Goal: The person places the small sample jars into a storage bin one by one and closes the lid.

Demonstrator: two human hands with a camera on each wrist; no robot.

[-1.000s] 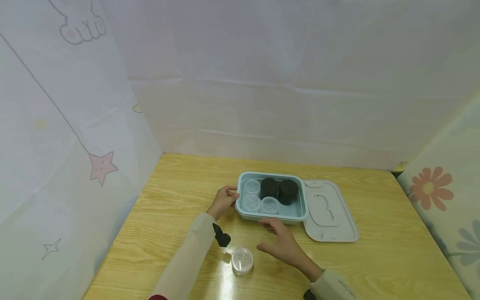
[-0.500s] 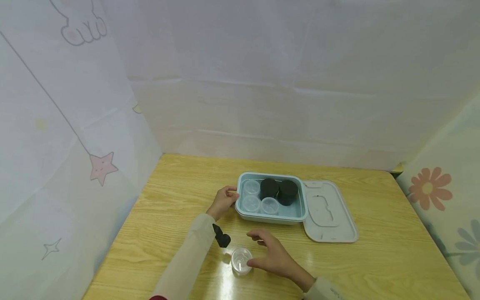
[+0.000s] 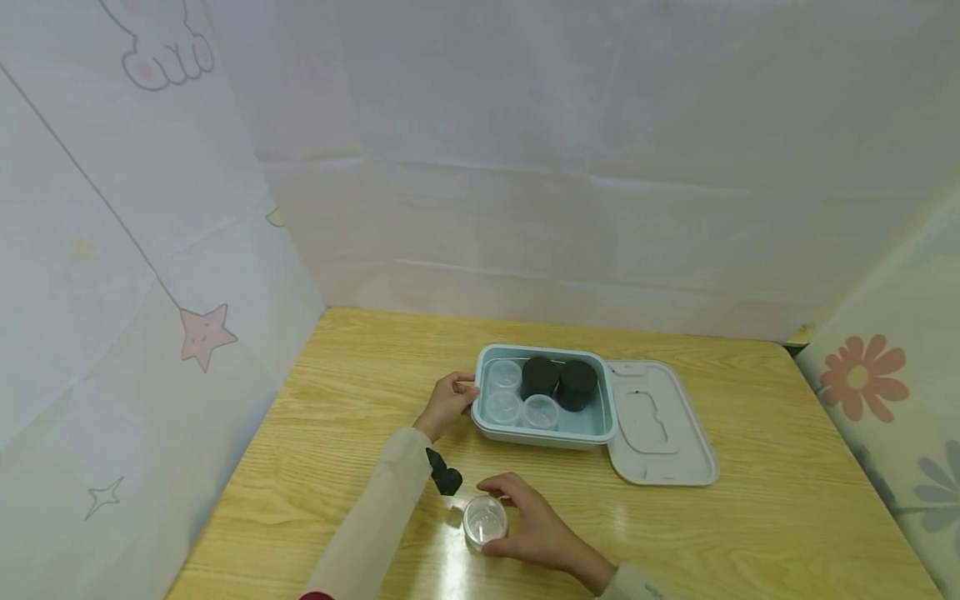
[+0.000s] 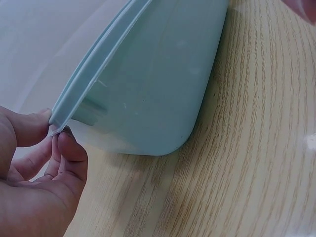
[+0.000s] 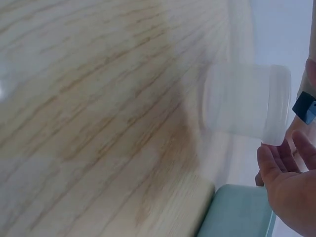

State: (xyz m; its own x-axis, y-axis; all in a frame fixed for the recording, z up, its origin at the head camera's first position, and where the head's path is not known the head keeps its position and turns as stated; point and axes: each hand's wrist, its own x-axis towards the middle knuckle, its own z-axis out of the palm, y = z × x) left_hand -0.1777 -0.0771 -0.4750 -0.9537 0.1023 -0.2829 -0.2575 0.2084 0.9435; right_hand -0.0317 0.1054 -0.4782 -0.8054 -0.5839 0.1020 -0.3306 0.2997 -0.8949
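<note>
My left hand (image 3: 444, 406) pinches the left rim of a light blue plastic tub (image 3: 553, 437) between thumb and fingertips. Close up in the left wrist view, the thumb lies on top of the rim of the tub (image 4: 143, 84) and curled fingers sit below it. Nearer to me stands a small clear plastic cup (image 3: 484, 522) on the table. My right hand (image 3: 536, 527) reaches around it from the right, thumb and fingers spread. In the right wrist view, fingertips (image 5: 266, 158) are right at the rim of the cup (image 5: 242, 101).
Inside the tub are several clear round containers (image 3: 503, 407) and two black cylinders (image 3: 577, 384). A white lid (image 3: 663, 425) lies flat on the wooden table (image 3: 360, 367), against the tub's right side. Patterned cloth (image 3: 480, 217) hangs behind and at both sides.
My right hand has moved from the tub's front edge toward me and left, and its fingers now reach around the clear cup. The left hand stays on the tub's rim.
</note>
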